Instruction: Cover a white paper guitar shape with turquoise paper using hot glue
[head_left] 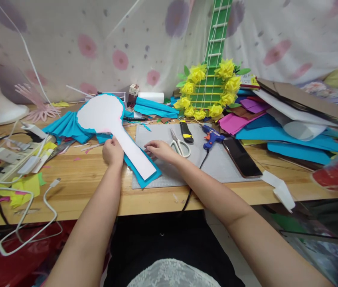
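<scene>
A white guitar-shaped cutout [99,111] lies on the table with its straight neck slanting toward me. Blue crepe paper [143,181] shows beneath it and along its edges, spreading in folds to the left. My left hand [113,151] is closed at the left side where the neck meets the body, pinching the blue paper's edge; its fingertips are partly hidden. To the right of the neck, my right hand [160,150] has its fingers loosely extended near the blue edge. Whether they touch it I cannot tell. White-handled scissors [180,147] lie just beyond that hand.
On the grey cutting mat [169,181] lie a yellow-black utility knife [186,132], a blue glue gun [212,136] and a phone [242,157]. A green paper guitar [210,85] with yellow flowers stands behind. Coloured paper [294,131] is piled right; cables [22,207] clutter the left.
</scene>
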{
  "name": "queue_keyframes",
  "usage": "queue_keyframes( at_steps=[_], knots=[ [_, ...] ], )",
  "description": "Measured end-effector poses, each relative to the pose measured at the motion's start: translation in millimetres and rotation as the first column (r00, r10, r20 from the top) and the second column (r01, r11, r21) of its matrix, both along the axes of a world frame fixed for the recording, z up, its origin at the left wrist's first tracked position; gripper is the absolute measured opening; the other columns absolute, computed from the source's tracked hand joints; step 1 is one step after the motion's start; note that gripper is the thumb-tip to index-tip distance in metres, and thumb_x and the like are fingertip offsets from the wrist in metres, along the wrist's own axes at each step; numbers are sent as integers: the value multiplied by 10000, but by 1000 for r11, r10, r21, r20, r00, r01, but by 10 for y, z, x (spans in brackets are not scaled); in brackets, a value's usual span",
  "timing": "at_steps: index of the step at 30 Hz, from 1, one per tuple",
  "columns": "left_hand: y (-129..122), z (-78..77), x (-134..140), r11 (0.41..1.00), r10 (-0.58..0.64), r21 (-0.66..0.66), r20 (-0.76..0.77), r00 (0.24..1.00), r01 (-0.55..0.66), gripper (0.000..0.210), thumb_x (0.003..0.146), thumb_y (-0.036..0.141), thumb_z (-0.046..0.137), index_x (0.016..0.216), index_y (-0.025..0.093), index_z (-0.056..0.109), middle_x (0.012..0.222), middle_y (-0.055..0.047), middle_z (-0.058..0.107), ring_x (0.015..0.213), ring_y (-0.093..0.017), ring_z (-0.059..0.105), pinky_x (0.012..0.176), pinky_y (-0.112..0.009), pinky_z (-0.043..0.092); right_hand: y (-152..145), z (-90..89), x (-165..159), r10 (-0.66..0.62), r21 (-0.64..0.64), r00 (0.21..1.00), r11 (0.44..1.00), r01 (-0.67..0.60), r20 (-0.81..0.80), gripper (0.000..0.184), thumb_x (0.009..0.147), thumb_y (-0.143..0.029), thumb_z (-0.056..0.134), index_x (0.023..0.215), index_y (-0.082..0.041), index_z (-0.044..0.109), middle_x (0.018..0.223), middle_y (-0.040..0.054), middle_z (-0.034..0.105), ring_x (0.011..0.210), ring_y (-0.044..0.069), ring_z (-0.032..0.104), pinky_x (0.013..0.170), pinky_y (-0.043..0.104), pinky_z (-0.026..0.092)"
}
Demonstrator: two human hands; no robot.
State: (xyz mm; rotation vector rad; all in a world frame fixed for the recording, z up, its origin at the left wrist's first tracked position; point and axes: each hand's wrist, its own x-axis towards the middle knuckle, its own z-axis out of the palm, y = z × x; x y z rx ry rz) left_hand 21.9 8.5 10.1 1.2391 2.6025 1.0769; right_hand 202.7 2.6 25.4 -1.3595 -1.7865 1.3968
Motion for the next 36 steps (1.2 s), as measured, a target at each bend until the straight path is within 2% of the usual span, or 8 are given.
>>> queue_keyframes(
  at_steps=[3,6,11,15,19,25,32,36],
  knots=[
    [-4,7,19,999,-26,-31,-15,1000,26,408,906,418,311,813,203,645,934,-128,696,862,-266,620,684,-332,404,-31,13,57,12,101,991,995,-26,136,214,843,-209,482,893,-148,681,763,41,687,596,116,603,521,204,456],
    [-28,36,30,994,-61,-91,-29,998,58,486,919,443,233,855,205,651,969,-140,691,883,-278,620,694,-349,410,-26,10,79,-4,181,974,983,-38,225,196,832,-229,504,821,-153,684,671,17,654,532,110,563,530,217,429],
    [-148,142,18,917,-280,-300,-13,960,263,578,860,616,250,702,207,627,872,-137,691,859,-288,618,658,-344,404,5,32,86,-70,-50,998,996,70,5,305,911,-263,406,854,-127,673,788,67,689,594,105,594,546,204,460],
    [-234,167,67,849,-389,-374,33,920,373,551,772,697,376,569,217,554,708,-89,661,762,-263,613,597,-315,374,-24,67,103,-174,-145,976,977,154,-132,333,925,-270,385,1012,-119,669,1014,103,703,833,138,650,754,249,501],
    [-131,101,158,925,-299,-231,42,953,301,462,788,632,427,625,222,562,747,-72,672,757,-246,613,606,-306,379,0,17,68,-214,-236,912,962,136,-350,422,931,-315,357,1275,-150,536,1229,78,628,1128,146,578,1003,301,402],
    [243,89,271,974,-176,-132,80,981,185,423,841,572,392,715,215,581,913,-117,685,872,-276,612,678,-332,415,291,7,38,-265,-302,817,946,117,-512,523,931,-375,347,1421,-192,339,1324,35,555,1234,141,505,1087,351,321],
    [240,28,353,987,-142,-64,75,987,147,402,858,562,374,716,226,542,890,-92,687,880,-270,613,685,-331,413,527,57,28,-142,-264,877,964,18,-458,515,944,-394,343,1414,-182,353,1288,48,586,1171,153,561,1054,353,376],
    [231,30,349,986,-138,-79,77,988,144,390,854,562,388,758,223,557,920,-104,684,897,-271,613,701,-336,418,469,79,2,-36,-87,948,996,9,-315,530,946,-433,347,1398,-160,401,1345,65,533,1233,182,510,1087,358,338]
  ],
)
